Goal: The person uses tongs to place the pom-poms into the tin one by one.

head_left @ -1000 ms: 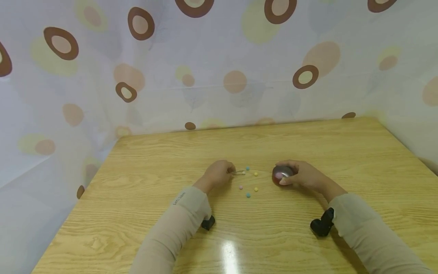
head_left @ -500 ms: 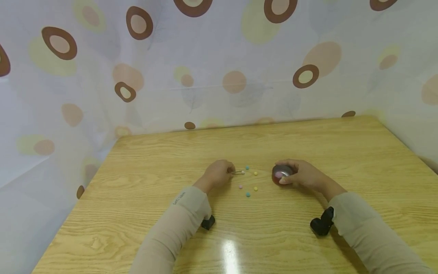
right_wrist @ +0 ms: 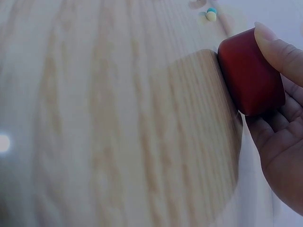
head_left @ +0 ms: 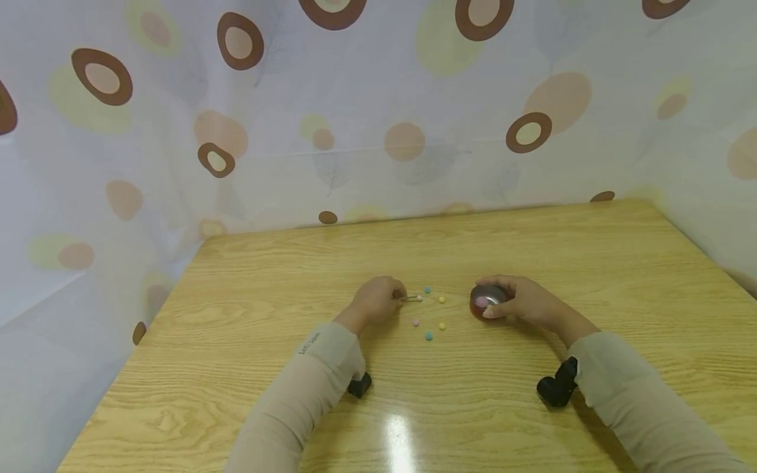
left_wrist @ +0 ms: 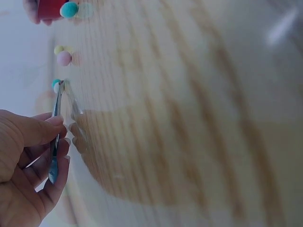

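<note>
My left hand point(head_left: 378, 297) pinches slim metal tweezers point(left_wrist: 57, 116) between thumb and fingers. Their tips are at a small white bead point(head_left: 420, 298) on the table; whether they grip it, I cannot tell. Just beyond lies a blue bead point(head_left: 428, 290). To the right is a yellow bead point(head_left: 441, 299), and nearer me are a pink bead point(head_left: 416, 322), another yellow bead point(head_left: 442, 326) and another blue bead point(head_left: 428, 336). My right hand point(head_left: 526, 302) holds a small red bowl point(right_wrist: 251, 71) with a shiny metallic inside. Something pink shows inside it in the head view.
The wooden table point(head_left: 284, 276) runs back to a hanging patterned cloth point(head_left: 355, 171), which also closes off both sides. Black wrist devices point(head_left: 556, 391) sit under both sleeves, low over the tabletop. A bright glare patch lies on the table's front part.
The two arms of the tweezers look slightly closer together around the white bead than a second ago. Both hands and the bowl stay in place.
</note>
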Demonstrator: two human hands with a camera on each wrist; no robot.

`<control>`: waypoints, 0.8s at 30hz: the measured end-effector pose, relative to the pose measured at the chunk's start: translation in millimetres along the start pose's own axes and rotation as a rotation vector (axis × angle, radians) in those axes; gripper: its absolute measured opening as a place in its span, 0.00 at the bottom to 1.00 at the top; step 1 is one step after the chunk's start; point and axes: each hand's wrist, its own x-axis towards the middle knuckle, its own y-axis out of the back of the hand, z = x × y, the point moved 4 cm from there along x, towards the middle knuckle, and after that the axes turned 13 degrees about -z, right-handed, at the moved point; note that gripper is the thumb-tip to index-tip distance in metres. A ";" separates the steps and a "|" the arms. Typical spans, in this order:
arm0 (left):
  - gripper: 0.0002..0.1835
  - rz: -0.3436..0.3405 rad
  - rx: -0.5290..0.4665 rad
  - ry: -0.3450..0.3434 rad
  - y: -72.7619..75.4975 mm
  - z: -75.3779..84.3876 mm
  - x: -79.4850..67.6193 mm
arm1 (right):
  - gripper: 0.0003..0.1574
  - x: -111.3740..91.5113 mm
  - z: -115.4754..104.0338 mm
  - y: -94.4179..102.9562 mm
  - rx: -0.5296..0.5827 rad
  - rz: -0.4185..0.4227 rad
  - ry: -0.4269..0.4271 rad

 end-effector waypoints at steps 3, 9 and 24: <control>0.09 0.005 0.001 -0.003 -0.4 0.0 0.3 | 0.44 -0.4 0.7 0.4 0.004 -0.002 0.001; 0.08 0.020 0.022 -0.024 0.1 1.0 -1.6 | 0.45 0.3 2.8 0.4 0.016 -0.005 0.004; 0.10 0.041 0.021 -0.039 3.2 3.3 -5.0 | 0.44 0.9 3.3 1.1 -0.013 0.003 0.003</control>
